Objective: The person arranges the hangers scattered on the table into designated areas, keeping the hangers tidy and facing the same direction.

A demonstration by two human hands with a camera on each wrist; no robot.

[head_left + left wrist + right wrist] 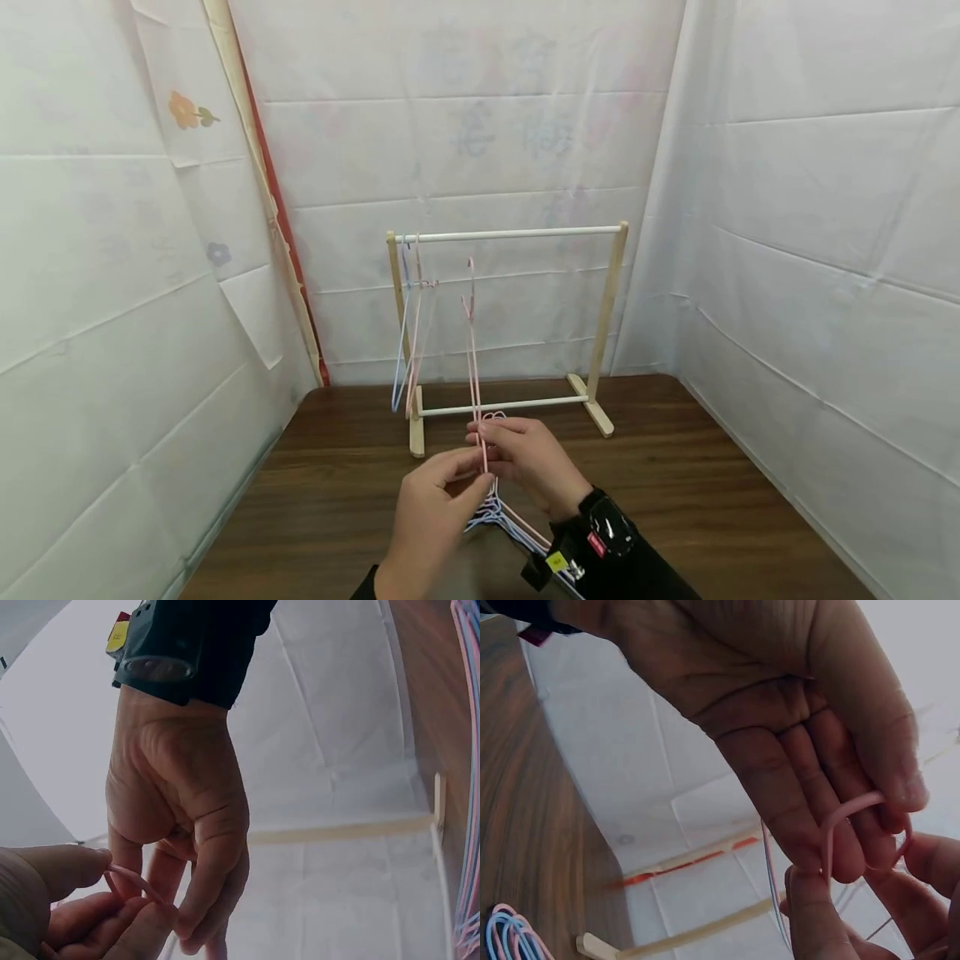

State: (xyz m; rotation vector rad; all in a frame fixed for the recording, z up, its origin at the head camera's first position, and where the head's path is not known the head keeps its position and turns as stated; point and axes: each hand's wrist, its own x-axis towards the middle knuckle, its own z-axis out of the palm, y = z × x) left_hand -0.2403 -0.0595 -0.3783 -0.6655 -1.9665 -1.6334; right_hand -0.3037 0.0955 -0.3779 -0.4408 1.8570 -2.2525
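Observation:
Both hands hold a pink clothes hanger (476,375) edge-on in front of the rack, its hook pointing up. My left hand (435,504) pinches the hanger's near corner between thumb and fingers. Just beyond it, my right hand (534,462) grips the same hanger with thumb and fingertips. In the right wrist view, the bent pink wire (851,808) passes under the right thumb (900,769), the left fingers (817,915) close against it. Below the hands, a bunch of blue and pink hangers (517,527) lies on the table, partly hidden by the right wrist.
A rack with wooden posts (609,308) and a white top rod (517,235) stands at the back of the brown table (315,492). A blue hanger (400,350) and a pink hanger (415,342) hang at its left end. White sheets (810,250) enclose the table's sides and back.

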